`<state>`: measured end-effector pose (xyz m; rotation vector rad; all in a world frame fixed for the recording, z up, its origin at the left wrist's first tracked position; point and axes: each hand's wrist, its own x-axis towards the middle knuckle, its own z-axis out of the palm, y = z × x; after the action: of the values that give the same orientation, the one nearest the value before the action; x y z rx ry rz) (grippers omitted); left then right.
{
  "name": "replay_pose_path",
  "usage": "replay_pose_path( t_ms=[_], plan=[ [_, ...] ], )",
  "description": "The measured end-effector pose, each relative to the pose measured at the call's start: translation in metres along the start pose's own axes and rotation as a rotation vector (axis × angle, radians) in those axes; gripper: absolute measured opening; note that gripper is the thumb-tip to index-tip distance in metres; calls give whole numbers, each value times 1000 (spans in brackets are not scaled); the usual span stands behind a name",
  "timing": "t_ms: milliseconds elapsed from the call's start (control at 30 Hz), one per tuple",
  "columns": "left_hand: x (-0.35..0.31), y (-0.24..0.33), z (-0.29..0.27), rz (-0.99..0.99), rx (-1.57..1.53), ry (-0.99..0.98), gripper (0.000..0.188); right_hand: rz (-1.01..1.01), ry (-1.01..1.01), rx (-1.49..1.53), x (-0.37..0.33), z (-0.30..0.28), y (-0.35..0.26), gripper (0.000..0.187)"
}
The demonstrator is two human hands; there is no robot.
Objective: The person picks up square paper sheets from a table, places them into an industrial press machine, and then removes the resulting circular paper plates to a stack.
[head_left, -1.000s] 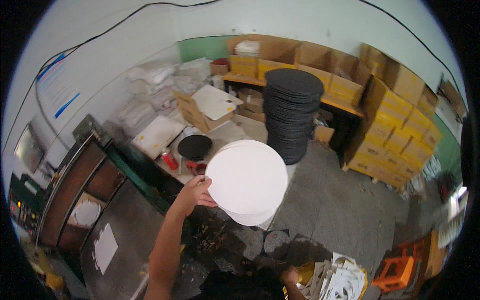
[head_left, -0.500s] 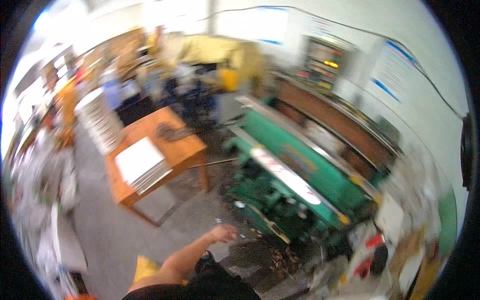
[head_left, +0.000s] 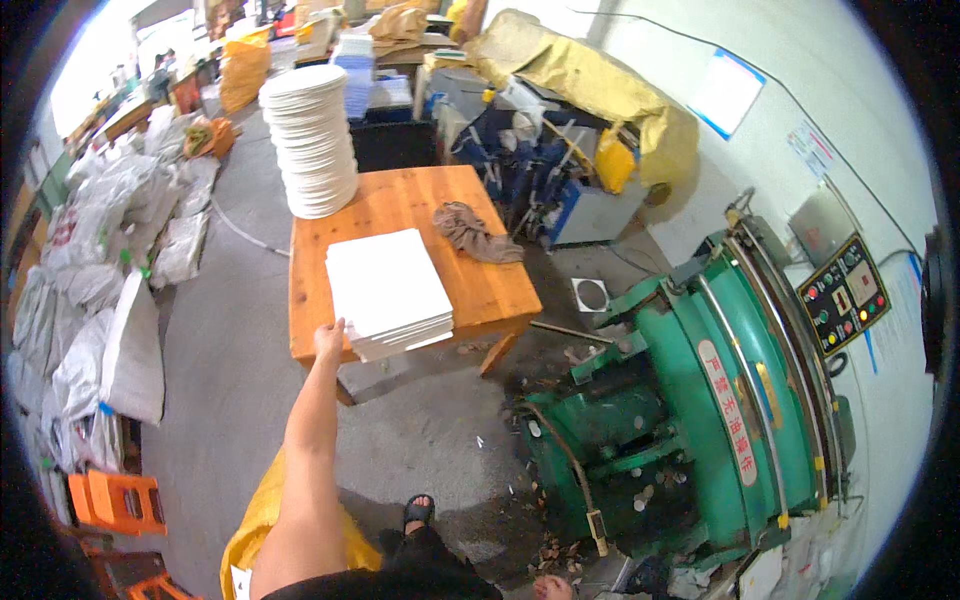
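On the wooden table (head_left: 470, 185) lies a neat stack of square white boards (head_left: 388, 278). My left hand (head_left: 330, 338) is at the near left corner of this stack, its fingers closed against the edge; how many boards they hold is hidden. Only part of my right hand (head_left: 552, 588) shows, low at the bottom edge beside my dark clothing, and its fingers are mostly out of sight. Behind the boards stands a tall pile of round white discs (head_left: 312, 145). A crumpled brown cloth (head_left: 475, 233) rests on the table's right side.
A large green machine (head_left: 690, 350) fills the right, with a control panel (head_left: 846, 296) against the wall. White sacks (head_left: 95, 260) line the left, near an orange stool (head_left: 122, 502). A yellow sack (head_left: 262, 510) lies beside my left arm. Debris litters the floor by the machine.
My view has swung right, so the table now sits nearer the middle. My left hand has gone from above the floor to the corner of the board stack. My right hand has come into view.
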<state>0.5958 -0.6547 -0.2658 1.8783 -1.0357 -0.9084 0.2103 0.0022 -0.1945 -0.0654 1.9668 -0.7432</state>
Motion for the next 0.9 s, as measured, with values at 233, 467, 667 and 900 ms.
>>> replay_pose_path(
  t_ms=[233,467,667,900],
  plan=[
    [-50,-9,12,58,-459,-163,15,-636,164,-675,109,28,123,15],
    [-101,-73,-74,-241,-864,-579,42,-39,112,-97,76,39,137,20],
    [-107,152,-37,578,-321,-549,46,277,67,195,59,29,179,26],
    [-304,313,50,1046,148,-963,23,301,49,224,72,35,186,34]
  ],
)
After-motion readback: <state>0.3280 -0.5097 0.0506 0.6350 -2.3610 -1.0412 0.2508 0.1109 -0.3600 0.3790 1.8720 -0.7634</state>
